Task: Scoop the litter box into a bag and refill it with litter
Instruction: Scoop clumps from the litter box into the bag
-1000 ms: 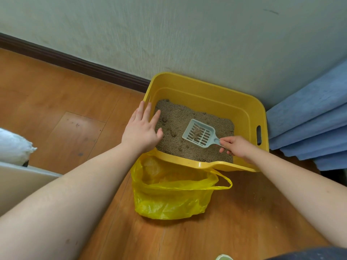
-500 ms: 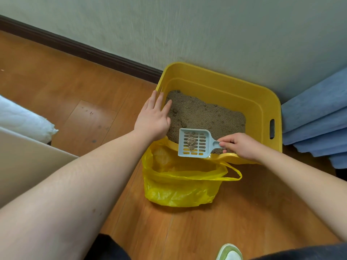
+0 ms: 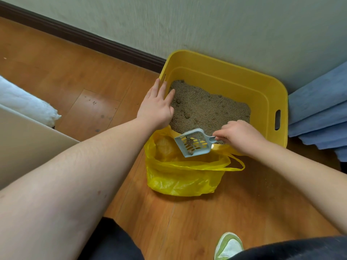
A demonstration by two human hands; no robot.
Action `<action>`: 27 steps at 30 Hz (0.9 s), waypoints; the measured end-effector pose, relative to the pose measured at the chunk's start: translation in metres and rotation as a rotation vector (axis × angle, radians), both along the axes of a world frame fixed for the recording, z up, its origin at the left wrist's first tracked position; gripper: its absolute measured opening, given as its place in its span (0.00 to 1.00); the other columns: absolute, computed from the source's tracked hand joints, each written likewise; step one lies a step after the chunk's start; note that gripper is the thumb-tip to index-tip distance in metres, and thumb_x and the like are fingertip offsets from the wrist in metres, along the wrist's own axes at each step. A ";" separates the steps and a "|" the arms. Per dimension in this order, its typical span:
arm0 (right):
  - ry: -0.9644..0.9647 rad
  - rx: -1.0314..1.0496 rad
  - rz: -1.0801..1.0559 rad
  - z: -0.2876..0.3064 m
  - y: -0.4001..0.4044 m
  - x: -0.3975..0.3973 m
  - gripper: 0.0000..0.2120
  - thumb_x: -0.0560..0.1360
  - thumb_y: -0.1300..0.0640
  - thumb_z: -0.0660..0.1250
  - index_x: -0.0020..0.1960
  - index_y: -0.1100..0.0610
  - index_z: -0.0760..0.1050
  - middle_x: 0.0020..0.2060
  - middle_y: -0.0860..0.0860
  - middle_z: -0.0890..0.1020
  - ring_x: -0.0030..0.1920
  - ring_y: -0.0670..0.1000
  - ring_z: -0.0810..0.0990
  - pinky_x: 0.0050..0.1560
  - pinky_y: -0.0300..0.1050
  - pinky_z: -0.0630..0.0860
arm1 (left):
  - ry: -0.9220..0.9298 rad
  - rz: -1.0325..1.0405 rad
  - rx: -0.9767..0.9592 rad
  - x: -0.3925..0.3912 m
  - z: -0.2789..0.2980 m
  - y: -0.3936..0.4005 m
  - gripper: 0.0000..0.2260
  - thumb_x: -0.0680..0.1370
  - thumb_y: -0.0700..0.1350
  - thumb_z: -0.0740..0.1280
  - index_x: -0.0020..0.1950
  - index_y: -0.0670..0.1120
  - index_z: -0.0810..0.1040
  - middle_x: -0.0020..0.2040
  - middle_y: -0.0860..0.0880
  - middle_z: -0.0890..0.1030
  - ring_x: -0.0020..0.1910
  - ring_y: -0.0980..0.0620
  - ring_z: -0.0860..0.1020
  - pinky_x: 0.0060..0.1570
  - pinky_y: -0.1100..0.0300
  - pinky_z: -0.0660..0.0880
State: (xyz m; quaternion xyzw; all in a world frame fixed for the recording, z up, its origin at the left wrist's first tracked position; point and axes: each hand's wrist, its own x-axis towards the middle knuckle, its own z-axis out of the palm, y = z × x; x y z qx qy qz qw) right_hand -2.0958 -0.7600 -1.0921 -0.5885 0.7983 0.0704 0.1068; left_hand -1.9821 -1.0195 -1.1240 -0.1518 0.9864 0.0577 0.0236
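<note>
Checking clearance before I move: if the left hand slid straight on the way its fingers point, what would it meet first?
Probably the litter box's far wall. The left hand lies along the left rim, fingers aimed up-right toward it; depth is hard to judge.

Yellow litter box (image 3: pixel 266 87) held tan litter (image 3: pixel 208 107); pale blue slotted scoop (image 3: pixel 193 142), clumps aboard, tilted over open yellow bag (image 3: pixel 180 177) at its near side.

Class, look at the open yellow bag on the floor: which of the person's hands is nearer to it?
Right. The right hand holds the scoop directly over the yellow bag; the left hand rests on the litter box rim, just behind it.
</note>
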 end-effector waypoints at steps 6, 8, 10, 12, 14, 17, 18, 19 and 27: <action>0.269 -0.087 0.236 0.004 -0.010 0.034 0.06 0.68 0.60 0.66 0.33 0.53 0.76 0.25 0.49 0.75 0.30 0.54 0.75 0.30 0.44 0.64 | -0.001 0.004 0.007 0.000 0.001 0.001 0.27 0.80 0.52 0.51 0.79 0.48 0.55 0.80 0.41 0.51 0.78 0.40 0.43 0.75 0.48 0.47; 0.353 -0.114 0.305 0.004 -0.010 0.045 0.09 0.68 0.62 0.59 0.33 0.55 0.75 0.25 0.50 0.74 0.30 0.54 0.74 0.32 0.45 0.65 | 0.003 0.004 0.015 0.000 0.001 0.001 0.27 0.80 0.52 0.51 0.79 0.48 0.56 0.80 0.41 0.51 0.78 0.41 0.43 0.75 0.48 0.47; 0.407 -0.112 0.339 0.003 -0.009 0.053 0.11 0.69 0.63 0.57 0.33 0.55 0.75 0.26 0.51 0.73 0.31 0.54 0.73 0.33 0.47 0.64 | -0.002 0.003 0.020 0.000 0.001 0.000 0.27 0.80 0.52 0.51 0.79 0.48 0.55 0.80 0.41 0.50 0.78 0.41 0.43 0.75 0.48 0.46; 0.436 -0.131 0.336 0.002 -0.007 0.058 0.10 0.70 0.65 0.58 0.33 0.56 0.74 0.26 0.51 0.71 0.31 0.54 0.72 0.34 0.48 0.62 | 0.001 0.002 0.020 0.000 0.000 0.000 0.27 0.80 0.52 0.50 0.79 0.48 0.55 0.80 0.41 0.50 0.78 0.41 0.42 0.75 0.48 0.46; 0.458 -0.160 0.315 0.003 -0.006 0.060 0.10 0.70 0.67 0.59 0.33 0.56 0.73 0.26 0.51 0.70 0.31 0.54 0.71 0.35 0.48 0.58 | 0.007 0.003 0.012 0.000 -0.001 0.000 0.27 0.80 0.53 0.50 0.79 0.48 0.55 0.80 0.41 0.50 0.78 0.41 0.43 0.76 0.48 0.46; 0.466 -0.215 0.289 0.004 -0.003 0.062 0.10 0.71 0.67 0.60 0.35 0.56 0.74 0.27 0.52 0.70 0.32 0.55 0.70 0.36 0.48 0.58 | 0.007 -0.001 0.003 0.000 -0.003 0.000 0.27 0.80 0.53 0.49 0.79 0.49 0.55 0.80 0.42 0.50 0.79 0.42 0.43 0.76 0.48 0.45; 0.462 -0.229 0.283 0.004 -0.002 0.063 0.10 0.72 0.67 0.61 0.36 0.56 0.75 0.28 0.52 0.71 0.32 0.55 0.71 0.36 0.48 0.58 | 0.008 -0.001 0.001 -0.001 -0.003 0.000 0.27 0.80 0.53 0.49 0.79 0.49 0.55 0.80 0.42 0.50 0.79 0.42 0.43 0.76 0.48 0.45; 0.456 -0.240 0.279 0.004 -0.001 0.062 0.10 0.72 0.67 0.61 0.36 0.56 0.75 0.28 0.52 0.71 0.33 0.55 0.71 0.36 0.48 0.58 | 0.009 0.001 0.000 -0.001 -0.003 -0.001 0.27 0.80 0.53 0.49 0.79 0.49 0.56 0.80 0.42 0.50 0.79 0.41 0.43 0.76 0.48 0.45; 0.337 -0.394 0.196 0.004 0.007 0.043 0.05 0.74 0.61 0.66 0.41 0.54 0.78 0.30 0.50 0.74 0.32 0.54 0.72 0.33 0.47 0.64 | 0.170 0.007 -0.007 0.005 -0.005 0.004 0.27 0.78 0.53 0.49 0.75 0.45 0.67 0.77 0.38 0.59 0.77 0.40 0.54 0.73 0.45 0.56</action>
